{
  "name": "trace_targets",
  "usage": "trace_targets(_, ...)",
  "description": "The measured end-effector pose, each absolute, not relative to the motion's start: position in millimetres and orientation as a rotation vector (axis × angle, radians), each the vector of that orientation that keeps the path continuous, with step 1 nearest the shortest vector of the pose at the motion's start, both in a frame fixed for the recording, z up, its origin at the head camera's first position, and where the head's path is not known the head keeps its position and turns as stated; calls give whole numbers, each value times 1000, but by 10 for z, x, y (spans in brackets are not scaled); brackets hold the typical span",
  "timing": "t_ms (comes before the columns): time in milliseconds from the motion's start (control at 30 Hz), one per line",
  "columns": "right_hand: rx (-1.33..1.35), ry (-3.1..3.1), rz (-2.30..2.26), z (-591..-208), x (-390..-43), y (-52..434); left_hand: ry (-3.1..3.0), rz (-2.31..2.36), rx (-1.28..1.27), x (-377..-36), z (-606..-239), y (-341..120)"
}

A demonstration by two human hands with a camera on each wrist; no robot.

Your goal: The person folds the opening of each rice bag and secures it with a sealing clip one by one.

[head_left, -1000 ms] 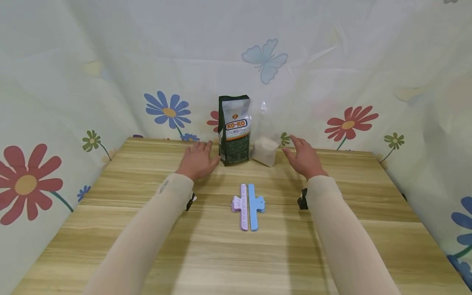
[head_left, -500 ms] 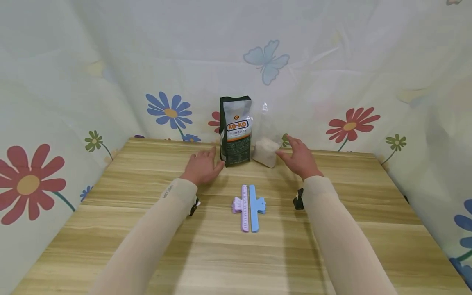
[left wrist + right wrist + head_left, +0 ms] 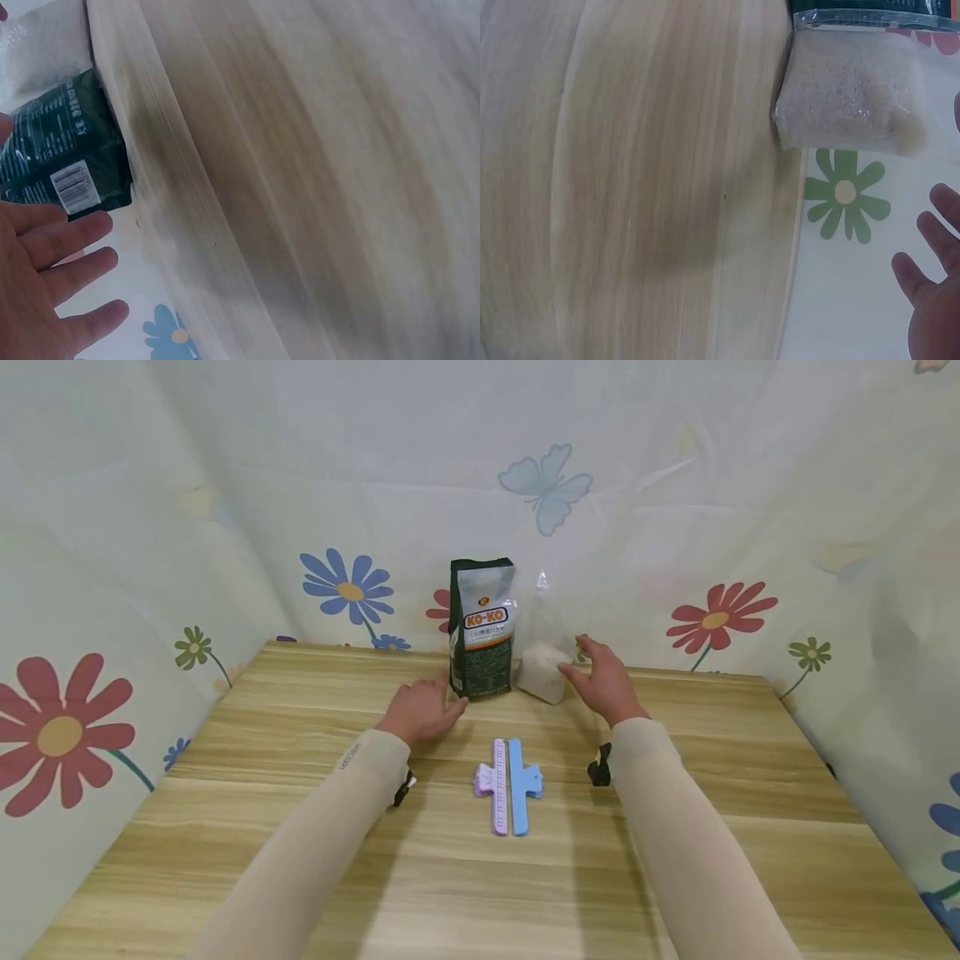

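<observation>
- The left hand (image 3: 422, 710), fingers spread and holding nothing, has moved closer to the upright dark bag (image 3: 482, 638), just left of its base.
- The right hand (image 3: 602, 681), fingers apart, now reaches the clear bag (image 3: 545, 662) beside the dark bag.
- Two clips (image 3: 507, 781) remain in front of the dark bag.

Light wood-grain table (image 3: 300, 827), pretty bare. Dark KO-KO bag (image 3: 482, 638) stood upright at the back edge, clear bag of pale grains (image 3: 543, 670) just beside it. Purple clip (image 3: 497, 783) and blue clip (image 3: 519, 783) lay touching, mid-table.
</observation>
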State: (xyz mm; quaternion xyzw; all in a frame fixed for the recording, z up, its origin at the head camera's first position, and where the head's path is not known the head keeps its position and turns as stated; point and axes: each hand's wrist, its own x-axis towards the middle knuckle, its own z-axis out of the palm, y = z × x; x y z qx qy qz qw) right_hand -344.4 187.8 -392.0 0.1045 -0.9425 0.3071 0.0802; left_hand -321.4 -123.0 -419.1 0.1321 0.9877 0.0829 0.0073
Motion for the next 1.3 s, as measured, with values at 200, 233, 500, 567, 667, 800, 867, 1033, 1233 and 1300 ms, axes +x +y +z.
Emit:
trace_targets(200,285,-2775,1029,-3895,-3452,1816,3082,300,451,-3200,-4185,-1163)
trace_targets(233,274,-2773,1047,-3888,-3452,1801,3078,311,455,-3196,-4183,-1151)
trace_targets(500,203,-2773,1135,-3874,-3471,1733,3049,384,459,-3186,-4237,-1076)
trace_targets(567,195,-2764,1158,-3873,-3471,1723,3055,378,462,-3177,-4236,-1062)
trace_targets(667,191,-2746,1182,-3859,-3463,1704,3069,375,458,-3168,-4227,-1042)
trace_targets(800,188,-2728,1179,-3840,-3462,1680,3080,377,470,-3175,-4207,-1005)
trace_targets(867,191,-2720,1169,-3839,-3459,1675,3075,393,482,-3175,-4204,-975)
trace_targets(1033,193,-2701,1152,-3823,-3459,1658,3057,484,492,-3172,-4172,-886)
trace_targets(1233,208,-2724,1129,-3813,-3464,1642,3030,659,485,-3190,-4157,-785)
trace_targets(1300,210,-2724,1131,-3819,-3460,1633,3022,717,482,-3190,-4154,-758)
